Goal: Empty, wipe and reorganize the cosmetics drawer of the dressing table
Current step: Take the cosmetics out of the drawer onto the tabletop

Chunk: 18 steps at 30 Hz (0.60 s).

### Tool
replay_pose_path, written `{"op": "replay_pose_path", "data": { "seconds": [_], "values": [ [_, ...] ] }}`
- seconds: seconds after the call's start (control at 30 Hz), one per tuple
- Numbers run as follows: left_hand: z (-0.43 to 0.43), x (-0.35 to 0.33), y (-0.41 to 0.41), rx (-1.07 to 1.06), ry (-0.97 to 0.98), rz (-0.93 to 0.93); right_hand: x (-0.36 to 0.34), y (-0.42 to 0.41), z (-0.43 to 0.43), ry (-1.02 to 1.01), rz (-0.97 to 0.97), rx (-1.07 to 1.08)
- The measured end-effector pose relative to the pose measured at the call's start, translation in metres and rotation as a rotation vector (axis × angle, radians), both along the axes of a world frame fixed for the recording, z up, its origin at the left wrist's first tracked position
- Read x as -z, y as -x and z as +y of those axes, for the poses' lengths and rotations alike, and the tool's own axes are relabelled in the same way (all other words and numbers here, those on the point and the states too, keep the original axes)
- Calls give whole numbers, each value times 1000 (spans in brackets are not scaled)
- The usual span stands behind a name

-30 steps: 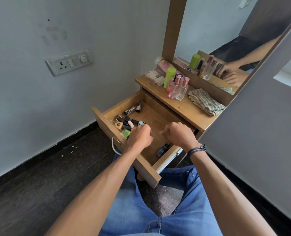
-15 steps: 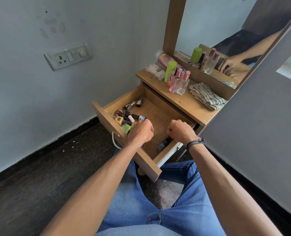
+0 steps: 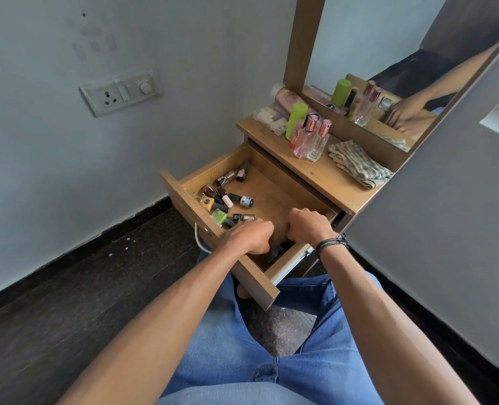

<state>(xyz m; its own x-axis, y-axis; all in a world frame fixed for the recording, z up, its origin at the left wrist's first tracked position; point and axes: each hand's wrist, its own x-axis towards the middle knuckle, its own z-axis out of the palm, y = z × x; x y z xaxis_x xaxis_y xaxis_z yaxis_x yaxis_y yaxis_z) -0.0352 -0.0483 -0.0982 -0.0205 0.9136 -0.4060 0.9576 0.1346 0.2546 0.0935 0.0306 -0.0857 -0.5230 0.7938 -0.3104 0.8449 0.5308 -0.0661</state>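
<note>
Fingers curl under on our left hand point(image 3: 251, 236) and right hand point(image 3: 309, 226), inside the open drawer point(image 3: 213, 166); whether they clutch anything we cannot tell. Nail polish bottles point(image 3: 224, 200) crowd its wall-side end; we should lift few at once.

Left hand point(image 3: 249, 236) and right hand point(image 3: 309, 226): bare, as are both forearms down to the lower edge of the frame. Behind the right hand: a wristband point(image 3: 331, 244) of several thin dark cords, loose ends sticking out on the outer side. Lower centre: blue denim jeans point(image 3: 315, 361), paler on the left thigh, with a stitched centre seam. Bottom edge: a strip of light blue ribbed fabric point(image 3: 227, 396).
</note>
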Motion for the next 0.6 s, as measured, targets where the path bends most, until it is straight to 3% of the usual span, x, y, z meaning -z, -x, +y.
{"op": "replay_pose_path", "data": {
  "seconds": [0.3,0.6],
  "values": [
    [0,-2,-3,10,41,76,-3,2,-9,62,-57,-89],
    [0,-5,-2,-28,63,11,-10,-1,-3,224,-19,-81]
  ]
}}
